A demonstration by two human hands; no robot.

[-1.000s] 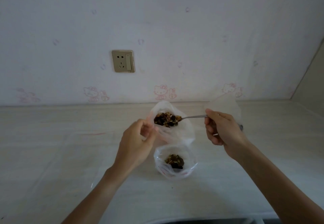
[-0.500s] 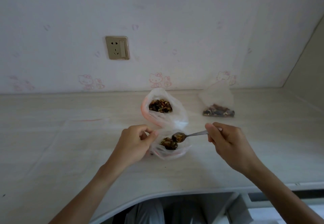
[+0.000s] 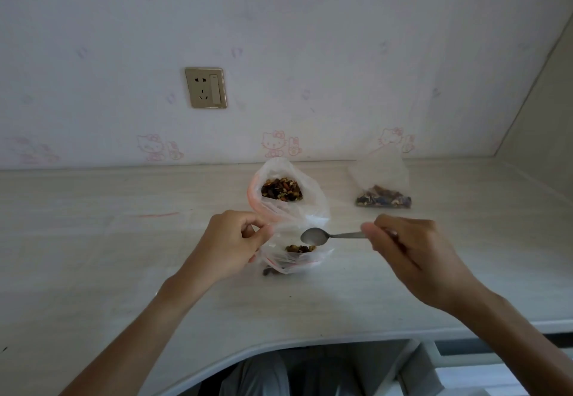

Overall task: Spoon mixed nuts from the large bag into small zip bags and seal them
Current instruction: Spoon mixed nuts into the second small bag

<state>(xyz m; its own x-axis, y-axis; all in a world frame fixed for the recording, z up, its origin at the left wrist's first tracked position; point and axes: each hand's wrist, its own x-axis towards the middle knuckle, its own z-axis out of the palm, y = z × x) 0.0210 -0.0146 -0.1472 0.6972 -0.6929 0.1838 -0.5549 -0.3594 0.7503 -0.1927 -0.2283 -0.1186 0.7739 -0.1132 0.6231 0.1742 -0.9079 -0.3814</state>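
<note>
Currently —
Small zip bag: sitting on counter, mouth up, some nuts inside.
Spoon: empty, hovering just above bag mouth; handle running rt.
Right hand: pinching handle.
Left hand: pinching bag rim open.
Large bag: lying just behind; nearer spoon bowl.

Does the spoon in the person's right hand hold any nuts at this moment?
No: the spoon, held by the right hand over the small zip bag, shows a bare, shiny bowl with no nuts in it.

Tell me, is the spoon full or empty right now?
Empty: the spoon bowl shows bare metal above the small bag, held in the right hand.
</note>
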